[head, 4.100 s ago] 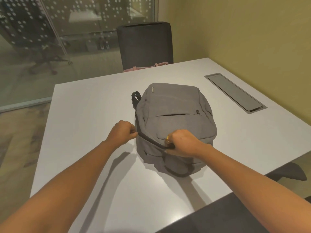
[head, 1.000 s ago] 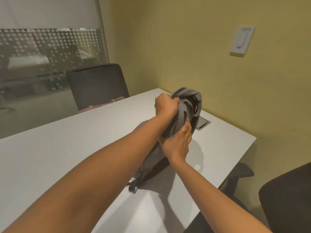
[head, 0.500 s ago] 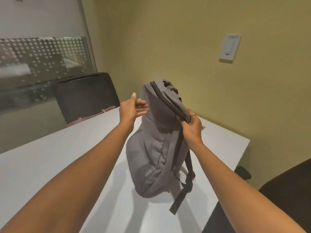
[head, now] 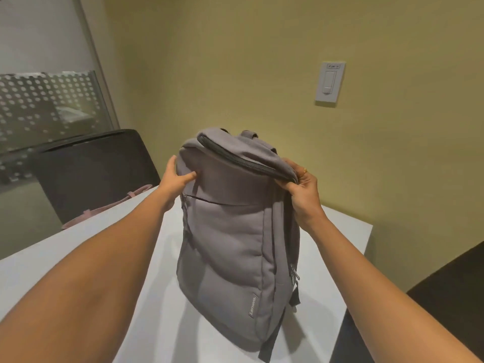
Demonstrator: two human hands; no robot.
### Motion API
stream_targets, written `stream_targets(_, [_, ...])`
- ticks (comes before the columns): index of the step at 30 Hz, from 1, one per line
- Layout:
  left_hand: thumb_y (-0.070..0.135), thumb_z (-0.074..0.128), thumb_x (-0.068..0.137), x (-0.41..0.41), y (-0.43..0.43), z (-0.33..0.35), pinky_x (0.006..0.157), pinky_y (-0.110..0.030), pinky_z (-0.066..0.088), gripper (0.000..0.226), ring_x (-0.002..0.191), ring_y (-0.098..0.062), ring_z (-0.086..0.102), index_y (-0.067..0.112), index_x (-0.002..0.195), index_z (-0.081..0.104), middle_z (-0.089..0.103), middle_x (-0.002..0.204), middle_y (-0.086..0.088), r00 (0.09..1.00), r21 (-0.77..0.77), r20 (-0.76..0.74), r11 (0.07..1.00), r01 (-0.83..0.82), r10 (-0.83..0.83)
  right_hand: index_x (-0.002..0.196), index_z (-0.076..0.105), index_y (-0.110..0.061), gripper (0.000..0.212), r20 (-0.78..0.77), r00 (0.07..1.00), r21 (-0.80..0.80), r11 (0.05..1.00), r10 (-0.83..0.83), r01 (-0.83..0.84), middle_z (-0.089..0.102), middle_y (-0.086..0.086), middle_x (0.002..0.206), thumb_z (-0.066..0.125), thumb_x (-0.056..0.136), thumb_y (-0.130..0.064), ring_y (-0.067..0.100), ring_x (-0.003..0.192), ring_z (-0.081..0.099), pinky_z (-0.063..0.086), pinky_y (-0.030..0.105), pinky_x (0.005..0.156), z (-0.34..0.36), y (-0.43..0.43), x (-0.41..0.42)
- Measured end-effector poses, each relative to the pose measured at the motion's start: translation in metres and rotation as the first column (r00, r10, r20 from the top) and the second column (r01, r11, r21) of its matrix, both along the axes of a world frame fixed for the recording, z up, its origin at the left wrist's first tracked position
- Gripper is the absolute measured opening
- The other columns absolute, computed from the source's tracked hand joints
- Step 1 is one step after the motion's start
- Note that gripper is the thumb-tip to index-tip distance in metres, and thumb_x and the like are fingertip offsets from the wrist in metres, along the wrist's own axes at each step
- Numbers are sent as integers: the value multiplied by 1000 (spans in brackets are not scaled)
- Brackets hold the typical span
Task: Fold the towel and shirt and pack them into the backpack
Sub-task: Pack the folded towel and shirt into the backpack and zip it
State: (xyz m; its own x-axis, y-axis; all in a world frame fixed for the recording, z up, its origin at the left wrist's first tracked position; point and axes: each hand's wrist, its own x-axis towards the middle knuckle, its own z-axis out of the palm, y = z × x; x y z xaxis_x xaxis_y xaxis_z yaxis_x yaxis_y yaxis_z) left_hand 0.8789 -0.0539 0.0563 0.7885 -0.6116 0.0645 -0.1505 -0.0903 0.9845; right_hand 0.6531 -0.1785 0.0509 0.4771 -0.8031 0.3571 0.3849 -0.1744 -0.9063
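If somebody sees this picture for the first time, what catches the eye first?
The grey fabric backpack stands upright on the white table, in the middle. The left hand holds its upper left side, and the right hand pinches its top flap. A white switch sits on the yellow wall behind.

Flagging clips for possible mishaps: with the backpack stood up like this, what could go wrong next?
The backpack looks soft, and both the left hand and right hand grip its top; released, it may slump over. It stands near the right edge of the table, so a topple could carry it off.
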Motion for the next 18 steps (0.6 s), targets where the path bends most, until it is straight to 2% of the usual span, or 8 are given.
stream_targets(2, [23, 68, 83, 13, -3, -2, 108, -49, 28, 81, 138, -25, 29, 27, 146, 19, 25, 153, -3, 999, -33, -35, 999, 2, -3, 97, 64, -14, 39, 6, 1000, -9, 999, 31, -31, 71, -21, 76, 54, 80, 19, -6, 79, 64, 51, 12, 83, 3, -14, -2])
stream_targets(3, [25, 68, 83, 17, -5, -4, 104, -52, 33, 70, 132, -26, 37, 30, 142, 32, 37, 147, -3, 998, -25, -61, 1000, 12, -14, 94, 66, -17, 41, 7, 999, -12, 999, 45, -45, 71, -20, 76, 53, 80, 19, -5, 79, 64, 51, 12, 81, 2, -22, -2])
stream_targets(5, [24, 65, 85, 22, -15, -6, 84, -43, 47, 37, 106, -23, 54, 22, 121, 55, 63, 112, -1, 997, -42, -77, 999, -23, 20, 90, 69, -20, 45, 16, 998, -13, 998, 68, -68, 72, -18, 77, 53, 79, 20, -4, 79, 65, 51, 12, 77, -2, -36, -2])
stream_targets(7, [18, 66, 84, 31, -30, -6, 67, -30, 47, 29, 80, -19, 57, 5, 110, 64, 68, 81, 1, 990, -123, -19, 982, -144, 142, 90, 69, -19, 44, 25, 997, -15, 998, 66, -66, 72, -18, 76, 53, 79, 20, -3, 78, 65, 51, 12, 77, -6, -53, -1])
stream_targets(11, [20, 73, 78, 29, -67, 9, 62, -26, 45, 29, 69, -14, 56, 1, 100, 69, 67, 87, -12, 947, -167, 145, 951, -262, 286, 76, 76, -33, 59, 77, 997, 20, 1000, 18, -20, 72, -18, 77, 54, 78, 21, -4, 79, 66, 52, 13, 81, -5, -97, -4])
stream_targets(13, [19, 72, 79, 18, -91, 21, 62, -23, 47, 25, 70, -11, 56, 4, 99, 69, 66, 79, -6, 926, -219, 212, 938, -267, 313, 75, 76, -34, 60, 98, 995, 23, 1000, -15, 13, 72, -18, 77, 54, 78, 22, -4, 78, 66, 52, 14, 82, -2, -121, -9])
stream_targets(15, [17, 71, 80, 7, -116, 33, 58, -14, 46, 21, 64, -5, 53, 6, 98, 68, 61, 71, 5, 923, -272, 241, 934, -231, 299, 80, 75, -26, 52, 126, 990, 34, 998, -62, 58, 72, -18, 75, 54, 77, 21, -3, 76, 66, 52, 16, 82, 4, -148, -15])
stream_targets(18, [15, 71, 79, -6, -157, 47, 64, -24, 46, 17, 65, -9, 53, 3, 91, 68, 61, 71, 3, 943, -332, 219, 928, -170, 251, 84, 71, -24, 49, 160, 978, 32, 991, -134, 131, 71, -19, 74, 55, 77, 21, -4, 75, 65, 52, 14, 79, 18, -190, -30])
